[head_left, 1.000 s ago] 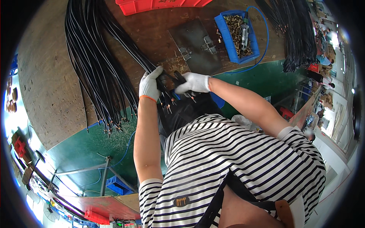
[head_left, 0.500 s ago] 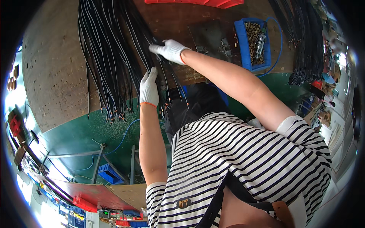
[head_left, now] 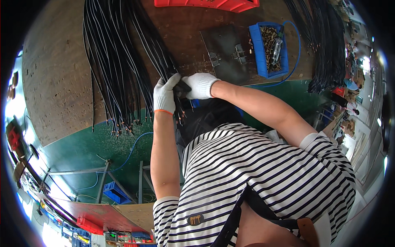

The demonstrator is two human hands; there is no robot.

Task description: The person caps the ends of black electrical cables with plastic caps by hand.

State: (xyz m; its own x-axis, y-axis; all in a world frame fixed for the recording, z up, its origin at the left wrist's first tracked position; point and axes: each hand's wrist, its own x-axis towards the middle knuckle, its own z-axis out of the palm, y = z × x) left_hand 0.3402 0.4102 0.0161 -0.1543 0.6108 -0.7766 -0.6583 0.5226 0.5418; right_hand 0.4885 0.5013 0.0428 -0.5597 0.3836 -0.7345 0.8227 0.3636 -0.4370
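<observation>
My left hand, in a white knit glove with an orange cuff edge, is closed round a bundle of black cables near the table's front edge. The cables' copper-coloured ends hang below that hand. Beside it, my right hand, gloved alike, presses in against the same bundle with its fingers bent round the cables; its fingertips are partly hidden. A larger spread of black cables lies to the left, its metal-tipped ends drooping over the edge.
On the brown table, a blue bin holds small brass fittings and a tool with a blue hose. Left of it lies a dark plate with small metal clamps. A red tray stands at the back; more cables hang at right.
My right hand has come down and closer to my left hand. Loose cables that were apart are now gathered together between both hands.
</observation>
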